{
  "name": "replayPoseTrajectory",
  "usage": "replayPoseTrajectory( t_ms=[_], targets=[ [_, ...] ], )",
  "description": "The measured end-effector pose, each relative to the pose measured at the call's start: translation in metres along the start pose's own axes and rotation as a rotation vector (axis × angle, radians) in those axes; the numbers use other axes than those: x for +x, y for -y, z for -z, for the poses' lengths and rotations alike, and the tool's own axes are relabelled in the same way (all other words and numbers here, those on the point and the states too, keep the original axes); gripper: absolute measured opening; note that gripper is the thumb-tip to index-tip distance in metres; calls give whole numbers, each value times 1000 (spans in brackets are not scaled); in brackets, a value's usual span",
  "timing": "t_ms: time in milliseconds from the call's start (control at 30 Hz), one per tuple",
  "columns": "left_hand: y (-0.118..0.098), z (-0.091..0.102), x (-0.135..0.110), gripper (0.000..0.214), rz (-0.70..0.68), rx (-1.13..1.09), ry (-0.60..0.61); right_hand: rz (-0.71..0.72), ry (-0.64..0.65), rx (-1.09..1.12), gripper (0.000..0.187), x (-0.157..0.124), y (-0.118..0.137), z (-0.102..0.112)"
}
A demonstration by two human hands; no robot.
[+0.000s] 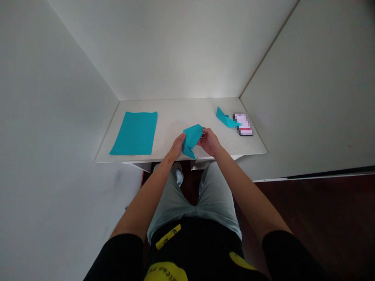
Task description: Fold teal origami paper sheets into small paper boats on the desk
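Between my hands, above the front edge of the white desk, is a partly folded piece of turquoise paper (191, 137). My left hand (177, 146) pinches its left edge, thumb on top. At the upper right edge, my right hand (210, 142) grips the same paper with thumb and fingertips; some of these fingers are behind it. A pointed flap hangs at the paper's lower end. Farther right on the desk lies another folded turquoise paper shape (225, 118), with pointed ends.
A stack or sheet of flat turquoise paper (135, 133) lies on the left of the white desk (171, 117). A blurred-out phone (244, 125) is at the right, touching or overlapped by the folded shape's tip. Walls enclose the desk at the back and both sides.
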State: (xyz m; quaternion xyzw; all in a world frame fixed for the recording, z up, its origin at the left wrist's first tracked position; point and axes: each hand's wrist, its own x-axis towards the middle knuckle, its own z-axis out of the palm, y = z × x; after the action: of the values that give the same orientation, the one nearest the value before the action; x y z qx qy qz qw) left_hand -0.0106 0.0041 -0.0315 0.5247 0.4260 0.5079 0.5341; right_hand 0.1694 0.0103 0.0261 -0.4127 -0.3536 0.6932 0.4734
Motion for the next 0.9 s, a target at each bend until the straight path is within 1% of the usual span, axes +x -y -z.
replayPoseTrajectory(
  t_ms=[100,200,300,367,433,500,567,633,733,900],
  targets=[
    [3,4,2,74,27,-32,-10,-7,-81,29,31,5,-5,-3],
    [3,6,3,69,60,-64,-56,-15,-158,55,35,5,-10,-5],
    [2,6,5,68,63,-165,-116,46,-122,95,39,-5,-19,-8],
    [1,6,5,68,64,-219,-161,106,-75,157,47,-16,-27,-11],
    [-1,6,5,66,70,-219,-197,134,-37,191,55,-27,-36,-15],
    [-3,6,5,63,72,-198,-216,133,-9,162,55,-34,-44,-18],
    [-4,7,4,60,80,-198,-226,143,-15,102,54,-37,-47,-19],
    [-5,7,4,58,99,-218,-230,163,-50,44,54,-35,-46,-18],
    [-4,6,5,55,125,-262,-225,170,-102,-13,53,-28,-38,-13],
    [-2,6,7,52,157,-276,-207,188,-150,55,50,-21,-27,-11]
  ],
)
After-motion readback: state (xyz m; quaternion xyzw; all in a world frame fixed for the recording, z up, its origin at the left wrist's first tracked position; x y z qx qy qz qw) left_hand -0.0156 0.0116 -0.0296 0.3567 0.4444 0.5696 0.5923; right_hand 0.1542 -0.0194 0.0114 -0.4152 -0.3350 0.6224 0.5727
